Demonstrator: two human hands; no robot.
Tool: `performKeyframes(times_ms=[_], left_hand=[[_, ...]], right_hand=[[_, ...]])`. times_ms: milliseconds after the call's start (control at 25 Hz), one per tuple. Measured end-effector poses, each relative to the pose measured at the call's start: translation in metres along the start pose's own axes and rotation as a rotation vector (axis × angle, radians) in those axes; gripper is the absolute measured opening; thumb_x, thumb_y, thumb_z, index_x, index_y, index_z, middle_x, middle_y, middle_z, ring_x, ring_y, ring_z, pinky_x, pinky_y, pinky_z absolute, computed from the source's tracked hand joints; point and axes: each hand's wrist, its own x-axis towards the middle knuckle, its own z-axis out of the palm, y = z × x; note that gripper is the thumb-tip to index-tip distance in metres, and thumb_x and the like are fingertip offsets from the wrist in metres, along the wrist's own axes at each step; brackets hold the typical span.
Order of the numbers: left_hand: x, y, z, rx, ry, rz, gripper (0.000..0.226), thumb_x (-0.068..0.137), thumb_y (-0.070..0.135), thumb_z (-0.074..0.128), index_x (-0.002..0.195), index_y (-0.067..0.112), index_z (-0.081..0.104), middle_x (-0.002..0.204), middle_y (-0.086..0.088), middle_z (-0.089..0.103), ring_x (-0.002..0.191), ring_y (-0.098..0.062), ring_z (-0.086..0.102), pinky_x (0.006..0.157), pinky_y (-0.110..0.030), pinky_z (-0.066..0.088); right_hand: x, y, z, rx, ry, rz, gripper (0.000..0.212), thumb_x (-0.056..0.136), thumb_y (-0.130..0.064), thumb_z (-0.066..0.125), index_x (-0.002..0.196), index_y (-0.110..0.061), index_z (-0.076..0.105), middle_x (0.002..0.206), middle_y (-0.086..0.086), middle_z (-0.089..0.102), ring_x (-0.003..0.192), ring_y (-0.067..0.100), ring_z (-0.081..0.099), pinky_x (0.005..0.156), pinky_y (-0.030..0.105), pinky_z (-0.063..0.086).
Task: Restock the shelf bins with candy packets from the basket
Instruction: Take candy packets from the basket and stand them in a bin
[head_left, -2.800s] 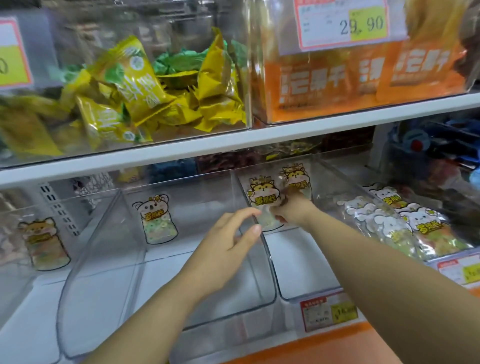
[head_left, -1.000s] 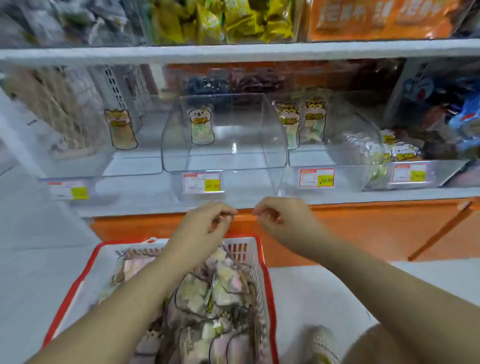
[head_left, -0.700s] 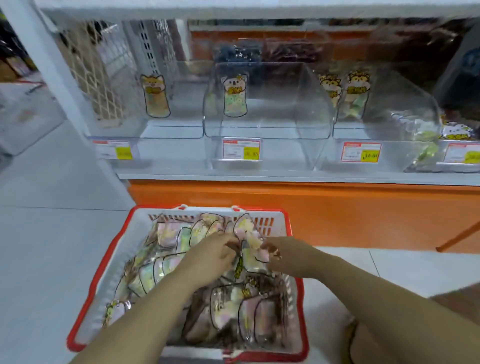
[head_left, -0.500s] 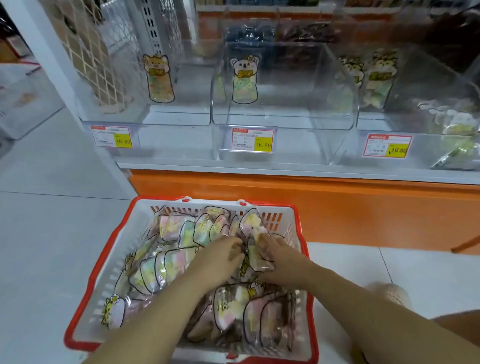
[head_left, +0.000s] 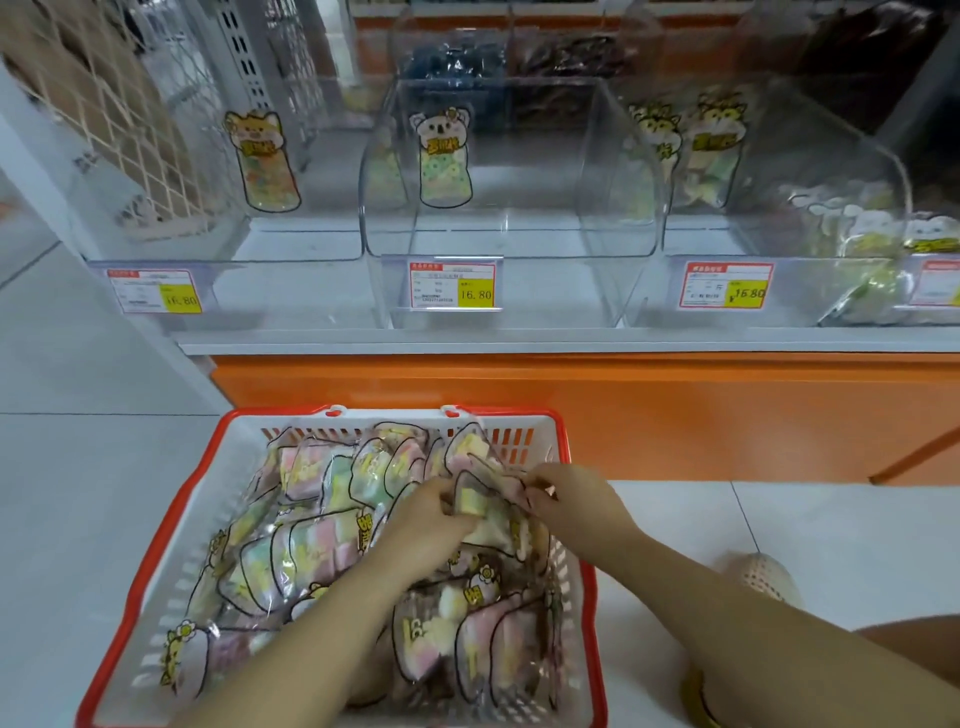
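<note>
The pale tiled floor (head_left: 78, 467) carries a red-rimmed basket (head_left: 228, 467) of candy packets (head_left: 311, 545), directly under the left hand (head_left: 431, 525) and right hand (head_left: 566, 499). Beyond the hands, the white shelf (head_left: 519, 340) bears clear plastic bins (head_left: 509, 208) side by side, price tags facing the hands.

Basket (head_left: 156, 545) of packets (head_left: 291, 561) sits before the shelf bins (head_left: 509, 171).

1. I am in a shop: clear plastic display bins (head_left: 519, 218) line a white shelf (head_left: 519, 340).
2. Red-and-yellow price labels (head_left: 452, 286) front the bins.
3. A red-rimmed white plastic shopping basket (head_left: 182, 587) sits below me.
</note>
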Motion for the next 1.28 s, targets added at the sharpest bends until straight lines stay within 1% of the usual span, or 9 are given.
performKeyframes(times_ms=[120,240,360,520,760,880,1000,1160,1280], left_hand=[[-0.018,0.012,-0.027,-0.147,0.058,-0.021,0.054,0.094,0.02,0.065,0.143,0.023,0.043,0.106,0.004,0.058,0.091,-0.019,0.07,0.083,-0.037,0.058],[-0.044,0.025,-0.046,-0.55,0.076,-0.034,0.042,0.097,0.004,0.059,0.131,0.025,0.046,0.104,0.001,0.056,0.085,-0.014,0.067,0.081,-0.033,0.059],[-0.063,0.028,-0.057,-0.919,0.043,-0.014,0.022,0.096,-0.006,0.056,0.111,0.011,0.056,0.118,-0.011,0.06,0.108,-0.031,0.064,0.092,-0.045,0.056],[-0.086,0.044,-0.061,-1.131,0.007,0.06,0.049,0.091,-0.012,0.058,0.136,0.003,0.047,0.129,-0.028,0.056,0.1,-0.029,0.061,0.083,-0.047,0.06],[-0.11,0.083,-0.046,-1.189,-0.11,0.167,0.038,0.091,-0.019,0.047,0.122,0.003,0.049,0.076,-0.018,0.071,0.07,-0.03,0.071,0.091,-0.057,0.054],[-0.113,0.112,-0.036,-1.15,-0.157,0.219,0.049,0.09,-0.019,0.047,0.128,0.012,0.054,0.079,-0.019,0.071,0.071,-0.031,0.069,0.088,-0.059,0.055],[-0.116,0.143,-0.024,-1.126,-0.245,0.248,0.045,0.09,-0.014,0.049,0.125,0.013,0.057,0.113,-0.036,0.065,0.095,-0.043,0.062,0.098,-0.067,0.046],[-0.107,0.185,-0.013,-1.156,-0.392,0.24,0.04,0.092,0.017,0.058,0.131,0.009,0.059,0.127,-0.028,0.064,0.119,-0.045,0.06,0.108,-0.065,0.038],[-0.095,0.213,0.001,-1.135,-0.404,0.269,0.048,0.09,0.025,0.06,0.137,0.013,0.056,0.128,-0.022,0.065,0.121,-0.043,0.061,0.101,-0.059,0.047]], right_hand=[[-0.001,-0.013,-0.029,0.358,0.126,0.06,0.023,0.103,-0.014,0.043,0.1,-0.017,0.066,0.089,0.001,0.069,0.067,0.014,0.071,0.054,0.025,0.054],[-0.013,-0.032,-0.061,0.532,0.17,-0.002,0.018,0.102,-0.018,0.049,0.097,-0.024,0.066,0.1,-0.007,0.07,0.069,0.01,0.07,0.065,0.031,0.06],[-0.041,-0.044,-0.085,0.595,0.217,-0.112,0.026,0.098,-0.015,0.053,0.087,-0.029,0.073,0.096,-0.013,0.072,0.066,0.0,0.061,0.065,0.02,0.05],[-0.076,-0.057,-0.106,0.691,0.36,-0.185,0.016,0.093,-0.016,0.065,0.088,-0.025,0.077,0.089,-0.019,0.074,0.085,-0.006,0.066,0.076,0.013,0.047],[-0.092,-0.052,-0.124,0.924,0.502,-0.113,0.027,0.082,-0.003,0.076,0.093,-0.028,0.074,0.099,-0.005,0.076,0.097,0.009,0.071,0.083,0.029,0.056],[-0.095,-0.043,-0.135,1.01,0.525,-0.109,0.04,0.081,0.002,0.075,0.092,-0.036,0.073,0.106,0.003,0.074,0.097,0.02,0.071,0.082,0.038,0.058],[-0.101,-0.036,-0.15,1.024,0.538,-0.129,0.053,0.081,0.003,0.074,0.105,-0.044,0.067,0.119,0.011,0.065,0.089,0.024,0.072,0.072,0.035,0.058],[-0.108,-0.018,-0.182,1.126,0.509,-0.149,0.065,0.084,0.008,0.07,0.129,-0.034,0.05,0.104,-0.008,0.063,0.072,-0.001,0.07,0.06,0.014,0.052],[-0.101,-0.004,-0.195,1.274,0.466,-0.133,0.074,0.086,0.011,0.066,0.144,-0.024,0.038,0.109,-0.003,0.064,0.091,0.003,0.07,0.078,0.022,0.056]])
